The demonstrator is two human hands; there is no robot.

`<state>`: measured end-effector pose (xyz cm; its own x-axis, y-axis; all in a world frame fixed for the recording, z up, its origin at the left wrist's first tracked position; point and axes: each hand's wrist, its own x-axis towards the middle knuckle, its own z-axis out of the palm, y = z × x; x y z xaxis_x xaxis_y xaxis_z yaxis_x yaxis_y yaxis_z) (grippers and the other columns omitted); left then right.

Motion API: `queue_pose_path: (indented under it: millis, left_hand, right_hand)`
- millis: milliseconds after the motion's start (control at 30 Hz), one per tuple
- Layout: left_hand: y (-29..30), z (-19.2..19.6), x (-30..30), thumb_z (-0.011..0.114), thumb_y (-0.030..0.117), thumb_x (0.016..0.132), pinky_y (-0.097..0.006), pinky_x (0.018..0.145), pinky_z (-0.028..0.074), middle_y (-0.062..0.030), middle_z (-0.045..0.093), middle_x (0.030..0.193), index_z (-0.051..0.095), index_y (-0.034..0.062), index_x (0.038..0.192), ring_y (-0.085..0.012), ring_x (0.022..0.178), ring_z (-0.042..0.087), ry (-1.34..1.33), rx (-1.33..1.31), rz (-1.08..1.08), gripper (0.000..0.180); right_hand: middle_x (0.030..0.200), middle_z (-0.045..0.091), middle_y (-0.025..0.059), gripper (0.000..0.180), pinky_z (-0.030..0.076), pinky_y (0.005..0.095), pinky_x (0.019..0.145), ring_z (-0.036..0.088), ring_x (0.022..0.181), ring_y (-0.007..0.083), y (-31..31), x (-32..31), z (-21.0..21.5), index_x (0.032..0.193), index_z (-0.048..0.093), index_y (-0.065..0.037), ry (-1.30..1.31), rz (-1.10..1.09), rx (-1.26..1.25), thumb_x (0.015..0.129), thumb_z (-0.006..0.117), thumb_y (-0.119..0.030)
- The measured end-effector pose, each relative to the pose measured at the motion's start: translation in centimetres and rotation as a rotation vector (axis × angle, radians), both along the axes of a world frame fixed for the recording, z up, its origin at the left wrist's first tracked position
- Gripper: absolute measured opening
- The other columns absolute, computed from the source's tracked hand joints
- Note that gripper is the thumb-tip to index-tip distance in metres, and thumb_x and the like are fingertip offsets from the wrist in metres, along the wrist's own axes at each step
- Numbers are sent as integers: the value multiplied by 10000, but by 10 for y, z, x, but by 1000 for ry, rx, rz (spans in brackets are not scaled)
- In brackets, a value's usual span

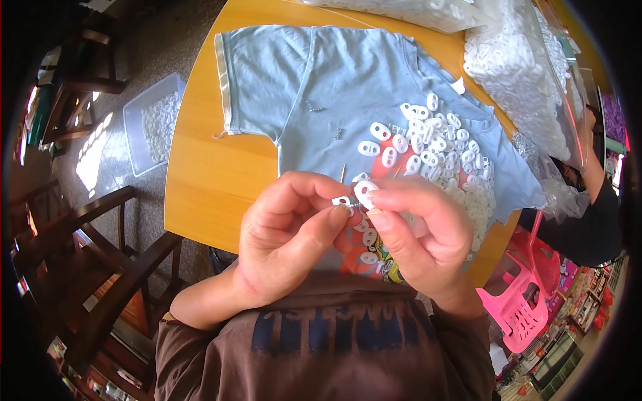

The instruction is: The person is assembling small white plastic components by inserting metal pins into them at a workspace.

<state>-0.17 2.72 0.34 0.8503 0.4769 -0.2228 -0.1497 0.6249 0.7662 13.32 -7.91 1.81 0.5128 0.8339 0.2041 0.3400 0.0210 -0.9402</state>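
Both of my hands meet over a light blue T-shirt [264, 77] spread on the table. My left hand [284, 234] pinches a small white plastic piece [342, 200] between thumb and forefinger. Opposite it, my right hand [421, 234] grips an oval white cord-lock piece [365, 190] with a hole in it. A short metal spring [356, 206] shows between the two pieces. Just above the left fingertips a thin pointed metal pin [344, 172] sticks up; its lower end is hidden. Beyond my right hand lies a heap of white two-hole cord-lock pieces [438, 137].
Small springs [339, 134] lie on the shirt. Large clear bags [511, 73] of white pieces crowd the wooden table's [200, 174] far right. A plastic bin [132, 137] stands on the floor at left, near dark wooden chairs [120, 267]. Another person's arm [592, 157] and a pink chair [518, 301] are at right.
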Motion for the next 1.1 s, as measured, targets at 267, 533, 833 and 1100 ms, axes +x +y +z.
queue_pose_path:
  millis: [267, 533, 833, 1100]
  left_hand:
    - [-4, 0, 0, 493, -42, 896, -228, 640, 503, -100, 620, 897, 502, -37, 1017, -104, 722, 597, 13, 33, 24, 121]
    - [-7, -1, 0, 497, -35, 897, -228, 641, 504, -99, 624, 895, 499, -39, 1019, -103, 724, 600, 25, 25, 33, 122]
    - [-6, 0, 2, 495, -17, 899, -230, 623, 498, -94, 622, 858, 487, -26, 1022, -114, 703, 604, 45, 25, 12, 124]
    - [-4, 6, -1, 502, -2, 900, -238, 633, 495, -104, 628, 867, 474, -23, 1070, -132, 700, 609, 97, 9, -24, 174]
  right_hand:
    - [817, 665, 100, 229, 479, 294, 584, 633, 656, 215, 4, 1, 1, 918, 633, -25, -231, 11, 58, 713, 686, 63]
    - [844, 661, 92, 262, 487, 306, 615, 640, 707, 215, 2, -1, 0, 928, 629, -26, -349, 21, 50, 691, 692, 63]
    - [796, 641, 76, 247, 471, 311, 589, 606, 644, 208, 3, -1, -2, 919, 617, -33, -341, 58, 56, 698, 675, 62]
    - [788, 635, 76, 202, 464, 302, 587, 608, 646, 212, -2, -9, 4, 945, 595, -30, 33, -22, -36, 758, 632, 37]
